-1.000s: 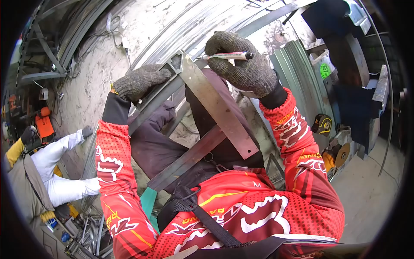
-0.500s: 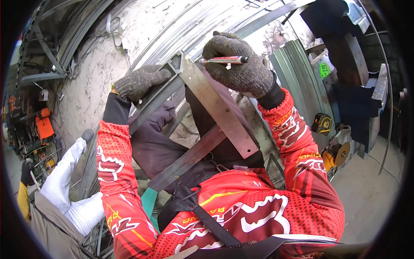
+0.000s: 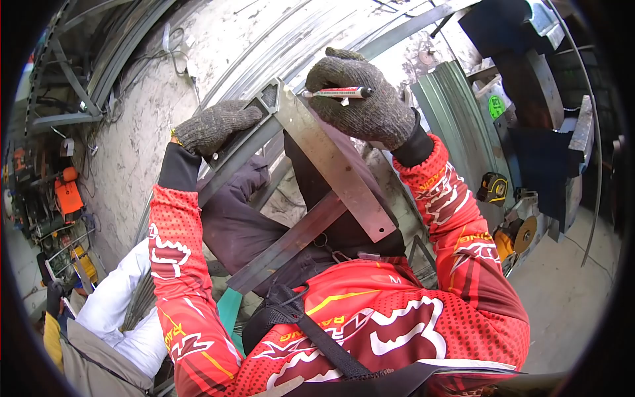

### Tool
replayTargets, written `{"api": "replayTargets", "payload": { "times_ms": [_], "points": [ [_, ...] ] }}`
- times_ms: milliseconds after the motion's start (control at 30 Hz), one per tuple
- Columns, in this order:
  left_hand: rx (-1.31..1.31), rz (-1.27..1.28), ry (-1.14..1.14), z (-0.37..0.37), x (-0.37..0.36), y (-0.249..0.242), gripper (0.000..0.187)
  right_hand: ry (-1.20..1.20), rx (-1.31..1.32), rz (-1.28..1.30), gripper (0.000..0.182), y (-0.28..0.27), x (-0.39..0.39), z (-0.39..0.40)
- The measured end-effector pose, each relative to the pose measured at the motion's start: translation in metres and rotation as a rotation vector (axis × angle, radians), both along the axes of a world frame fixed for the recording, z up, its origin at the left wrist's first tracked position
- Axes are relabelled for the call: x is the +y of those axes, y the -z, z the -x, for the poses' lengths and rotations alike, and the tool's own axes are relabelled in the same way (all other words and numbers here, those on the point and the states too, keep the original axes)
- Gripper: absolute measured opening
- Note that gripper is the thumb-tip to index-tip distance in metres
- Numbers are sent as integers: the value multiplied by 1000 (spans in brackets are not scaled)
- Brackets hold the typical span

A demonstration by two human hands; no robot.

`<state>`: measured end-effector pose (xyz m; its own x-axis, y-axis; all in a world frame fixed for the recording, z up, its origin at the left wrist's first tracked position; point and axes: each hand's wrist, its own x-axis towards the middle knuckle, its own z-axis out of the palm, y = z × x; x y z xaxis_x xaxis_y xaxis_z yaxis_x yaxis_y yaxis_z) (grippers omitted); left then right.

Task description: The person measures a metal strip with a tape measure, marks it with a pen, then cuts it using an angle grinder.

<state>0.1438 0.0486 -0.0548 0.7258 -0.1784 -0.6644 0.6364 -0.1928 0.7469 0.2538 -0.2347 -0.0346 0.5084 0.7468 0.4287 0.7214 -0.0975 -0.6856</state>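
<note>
- Eight o'clock: a co-worker (image 3: pixel 106 357) in white trousers, partly cut off by the frame.
- Ten o'clock: the gloved left hand (image 3: pixel 218 127) lies along a hollow-ended metal bar (image 3: pixel 248 147); its underside is hidden, so I cannot tell how firmly it grips.
- Centre: a flat metal plate (image 3: pixel 334 165) slants from near twelve down toward four, a metal strip (image 3: pixel 291 241) running from it toward seven.
- Twelve to one o'clock: a marker (image 3: pixel 340 92), held narrowly by the gloved right hand (image 3: pixel 367 116), its left end just beside the plate.
- Three o'clock: a tape measure (image 3: pixel 493 189).
</note>
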Motion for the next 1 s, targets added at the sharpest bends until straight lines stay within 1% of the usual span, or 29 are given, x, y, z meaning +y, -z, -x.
{"api": "replayTargets", "payload": {
  "times_ms": [67,100,167,267,433,500,633,700,733,767,800,867,933,1000],
  "points": [
    [-86,-86,79,-1,2,1,45,0,10,4,15,-1,0,0],
    [-86,-86,79,-1,3,2,45,0,21,7,15,-1,0,0],
    [5,-13,30,-1,4,4,46,-1,36,19,14,2,-1,-1],
    [-15,-40,66,-2,3,0,47,-9,45,32,14,2,-1,-1],
    [-16,-37,53,-2,0,-3,47,-50,44,47,14,-9,-4,-1],
    [-8,-26,51,-1,1,-2,47,-100,165,41,14,-15,-7,-3],
    [23,37,-10,2,1,1,46,-150,94,117,15,-14,-10,-9],
    [32,53,-28,0,1,1,45,-154,70,199,14,-20,-11,-8],
    [1,20,21,-1,1,0,45,-156,69,198,14,-20,-11,-6],
    [-29,-13,69,-3,2,-1,44,-87,252,141,14,-19,-11,-4],
    [-29,-14,69,-3,4,1,44,-17,435,83,15,-18,-11,-3],
    [-242,-76,183,-4,8,8,44,-1,419,62,15,-16,-8,-1],
    [-231,-105,180,-3,6,4,44,14,402,41,15,-18,-5,0],
    [-218,-133,175,-1,4,-1,44,9,315,104,16,-21,-4,0]
  ]
}}
